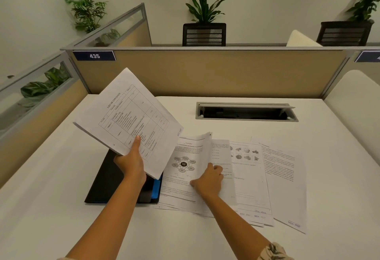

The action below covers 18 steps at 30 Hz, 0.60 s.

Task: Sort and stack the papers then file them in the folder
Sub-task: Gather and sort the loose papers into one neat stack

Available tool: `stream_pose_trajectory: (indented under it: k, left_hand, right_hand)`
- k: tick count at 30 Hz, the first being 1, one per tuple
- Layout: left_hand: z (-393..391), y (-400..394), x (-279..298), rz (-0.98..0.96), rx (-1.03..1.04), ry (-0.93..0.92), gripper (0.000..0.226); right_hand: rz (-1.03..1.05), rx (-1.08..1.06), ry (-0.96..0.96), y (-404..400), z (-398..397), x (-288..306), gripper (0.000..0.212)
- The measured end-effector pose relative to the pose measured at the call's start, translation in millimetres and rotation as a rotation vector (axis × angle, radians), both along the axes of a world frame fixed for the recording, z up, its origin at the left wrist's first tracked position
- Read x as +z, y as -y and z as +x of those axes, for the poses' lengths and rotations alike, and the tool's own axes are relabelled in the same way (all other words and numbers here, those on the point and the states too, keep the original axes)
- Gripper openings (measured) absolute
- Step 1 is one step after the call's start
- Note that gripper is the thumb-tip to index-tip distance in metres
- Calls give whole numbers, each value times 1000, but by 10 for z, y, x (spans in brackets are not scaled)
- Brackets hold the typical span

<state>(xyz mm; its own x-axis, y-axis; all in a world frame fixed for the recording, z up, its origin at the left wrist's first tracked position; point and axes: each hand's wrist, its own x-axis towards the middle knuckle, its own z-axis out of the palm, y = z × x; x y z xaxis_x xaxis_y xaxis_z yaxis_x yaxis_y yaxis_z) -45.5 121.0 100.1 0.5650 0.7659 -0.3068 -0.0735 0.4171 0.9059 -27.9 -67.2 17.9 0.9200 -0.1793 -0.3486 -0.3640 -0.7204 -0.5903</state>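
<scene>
right hand presses flat, fingers curled, on the loose sheets fanned rightward on the desk; left hand pinches the gathered stack aloft, directly above the folder, the nearer hand for filing.

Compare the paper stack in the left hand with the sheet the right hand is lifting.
The stack is held clear off the desk in the left hand; the diagram sheet lies on the spread papers, only its right edge raised by the right hand. The stack shows a contents table; the sheet shows a hub diagram. Both are white printed pages.
</scene>
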Motion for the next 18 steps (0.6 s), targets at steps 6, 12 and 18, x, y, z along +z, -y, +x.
stream_pose_trajectory:
  k: [6,12,18]
  left_hand:
    - [-5,-15,-2,-8,7,-13,34]
    - [-10,-70,-7,9,11,3,29]
    - [17,-121,15,-10,40,-2,31]
  right_hand:
    - [211,-63,10,-28,-52,-16,66]
    - [235,-113,9,255,-21,-40,43]
    - [-22,-139,19,673,85,-78,45]
